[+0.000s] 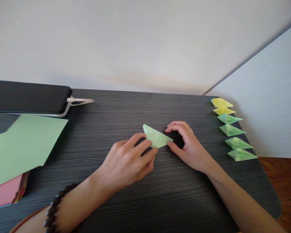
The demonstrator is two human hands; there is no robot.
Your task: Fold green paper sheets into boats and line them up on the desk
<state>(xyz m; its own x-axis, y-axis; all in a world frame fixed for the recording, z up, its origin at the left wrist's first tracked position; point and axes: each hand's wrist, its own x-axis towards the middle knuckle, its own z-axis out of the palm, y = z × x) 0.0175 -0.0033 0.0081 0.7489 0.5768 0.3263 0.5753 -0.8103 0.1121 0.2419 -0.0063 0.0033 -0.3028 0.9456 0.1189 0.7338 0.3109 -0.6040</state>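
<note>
A small folded light-green paper piece (157, 137) lies on the dark striped table (126, 200) at its middle. My left hand (126, 161) presses the piece's lower left edge with its fingertips pinched on it. My right hand (188, 145) curls beside the piece, thumb and index finger touching its right tip. A dark beaded bracelet (57, 207) sits on my left wrist.
Several folded paper shapes, yellow (221, 103) and green (240, 154), line the table's right edge by a white panel (271, 106). Green sheets (24, 142) over pink sheets (5, 192) lie at the left. A black device (26, 97) with a white cable (79, 101) lies behind.
</note>
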